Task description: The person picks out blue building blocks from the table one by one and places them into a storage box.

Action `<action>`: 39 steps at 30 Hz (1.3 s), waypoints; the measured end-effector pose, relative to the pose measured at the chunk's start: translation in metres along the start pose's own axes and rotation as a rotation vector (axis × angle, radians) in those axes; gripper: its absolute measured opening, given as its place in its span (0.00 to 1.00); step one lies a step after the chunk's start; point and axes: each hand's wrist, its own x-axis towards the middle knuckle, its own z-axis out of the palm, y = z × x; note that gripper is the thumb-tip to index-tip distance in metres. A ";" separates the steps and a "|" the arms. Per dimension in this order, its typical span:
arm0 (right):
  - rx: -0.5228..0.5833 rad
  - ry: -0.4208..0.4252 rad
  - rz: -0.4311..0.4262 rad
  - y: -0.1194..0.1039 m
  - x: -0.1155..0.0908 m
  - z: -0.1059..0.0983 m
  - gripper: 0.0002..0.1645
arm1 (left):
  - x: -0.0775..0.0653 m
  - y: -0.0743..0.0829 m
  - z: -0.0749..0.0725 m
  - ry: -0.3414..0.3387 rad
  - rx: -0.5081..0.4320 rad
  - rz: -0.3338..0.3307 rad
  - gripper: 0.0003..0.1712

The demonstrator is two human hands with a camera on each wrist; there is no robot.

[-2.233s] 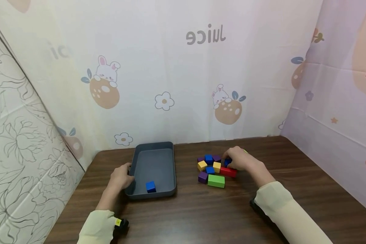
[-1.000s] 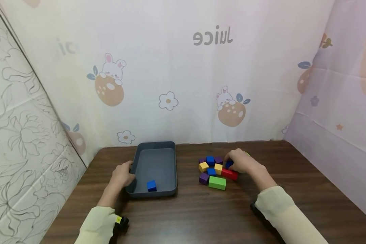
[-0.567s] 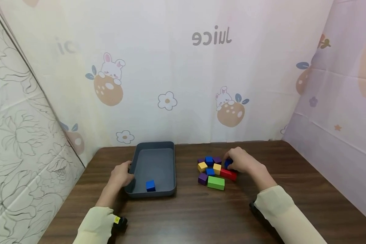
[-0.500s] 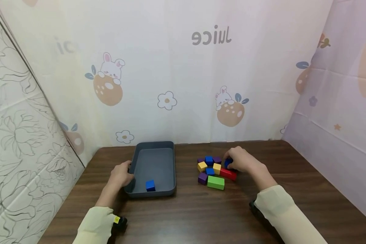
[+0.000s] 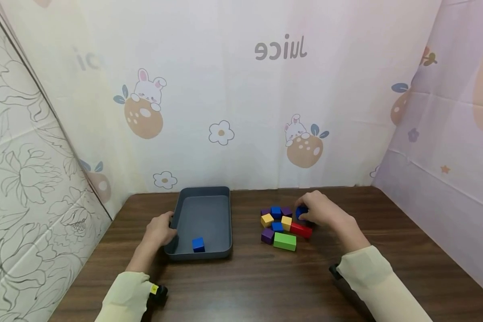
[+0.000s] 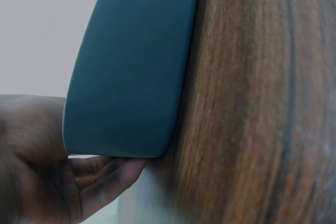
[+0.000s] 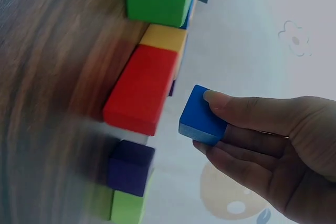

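My right hand (image 7: 283, 145) pinches a blue cube (image 7: 202, 116) between thumb and fingers, above the table beside the block group. In the head view that hand (image 5: 322, 209) is at the group's right end and partly covers the cube (image 5: 301, 212). My left hand (image 5: 159, 230) grips the left wall of a dark grey tray (image 5: 223, 256), with its thumb at the rim. The left wrist view shows fingers (image 6: 113, 184) of that hand against the tray's outer side (image 6: 128, 72). Inside the tray, near its front, lies one blue cube (image 5: 198, 244).
Left of my right hand stand a red block (image 5: 301, 230), a green block (image 5: 285, 241), yellow cubes (image 5: 267, 220), and more blue (image 5: 276, 212) and purple cubes (image 5: 267, 235). Another purple cube (image 7: 131, 166) and a light green block (image 7: 127, 205) show in the right wrist view. A printed curtain (image 5: 249, 98) hangs behind the table.
My right hand has risen slightly, lifting the blue cube, now more visible between its fingers. My left hand, the tray and the other blocks stay in place.
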 end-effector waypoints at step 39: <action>-0.010 -0.043 -0.335 -0.098 -0.018 0.022 0.17 | 0.001 0.001 0.001 0.007 0.001 -0.026 0.36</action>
